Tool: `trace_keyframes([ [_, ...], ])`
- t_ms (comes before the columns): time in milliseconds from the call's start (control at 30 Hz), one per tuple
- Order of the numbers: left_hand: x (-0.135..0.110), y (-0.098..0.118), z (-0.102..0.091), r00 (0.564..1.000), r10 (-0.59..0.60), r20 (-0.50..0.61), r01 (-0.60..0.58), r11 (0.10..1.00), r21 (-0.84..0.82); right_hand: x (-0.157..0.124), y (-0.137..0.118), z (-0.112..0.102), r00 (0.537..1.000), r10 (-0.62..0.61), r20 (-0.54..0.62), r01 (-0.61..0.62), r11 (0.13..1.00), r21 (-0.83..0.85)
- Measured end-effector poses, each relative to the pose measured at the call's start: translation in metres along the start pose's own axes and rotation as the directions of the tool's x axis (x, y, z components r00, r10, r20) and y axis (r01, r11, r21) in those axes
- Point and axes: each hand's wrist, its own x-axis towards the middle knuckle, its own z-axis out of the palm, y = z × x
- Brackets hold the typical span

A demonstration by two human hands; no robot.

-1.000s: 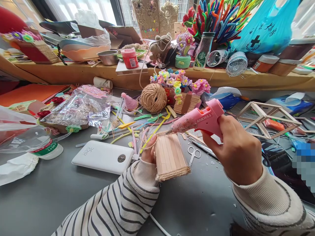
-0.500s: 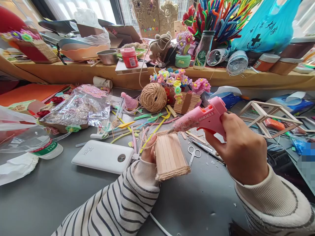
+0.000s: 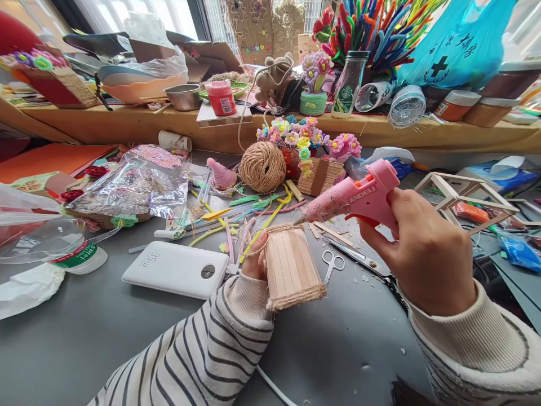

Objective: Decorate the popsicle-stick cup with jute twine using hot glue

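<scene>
My left hand [image 3: 255,258] is closed on a small box of pale wooden sticks [image 3: 293,262], held tilted above the table. Twine is wound along the box's top and bottom edges, and a loose strand loops by my thumb; most of the fingers are hidden behind the box. In my right hand [image 3: 429,254] is a pink hot glue gun [image 3: 359,194], gripped by its handle. Its nozzle points left, at the right end of the box's twine-wrapped top edge. Whether the tip touches the twine I cannot tell.
A white power bank [image 3: 175,269] lies left of my left hand. Small scissors [image 3: 332,264] and larger scissors [image 3: 359,258] lie right of the box. Behind it are a twine ball [image 3: 262,167], coloured strips and pipe-cleaner flowers [image 3: 296,135]. A wooden stick frame [image 3: 469,197] stands at right.
My right hand has moved the glue gun to the right and slightly up, its nozzle sliding along the box's top edge to the right corner. My left hand and the box have hardly moved.
</scene>
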Motion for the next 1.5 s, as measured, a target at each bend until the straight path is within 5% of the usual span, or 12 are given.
trace_keyframes([
  [233, -0.003, -0.002, 0.005, 0.998, 0.018, -0.059, -0.019, 1.0, -0.007, 0.0, 0.001, 0.0, 1.0, -0.019, 0.0, 0.019, 1.0, -0.013],
  [867, 0.001, -0.001, -0.009, 0.999, -0.006, 0.051, 0.007, 1.0, -0.014, 0.001, 0.002, 0.0, 1.0, -0.018, 0.013, 0.018, 1.0, -0.017],
  [1500, -0.001, -0.001, -0.001, 1.0, -0.003, -0.002, 0.003, 1.0, -0.001, 0.005, 0.004, -0.003, 0.998, -0.056, 0.006, 0.057, 0.989, -0.135],
])
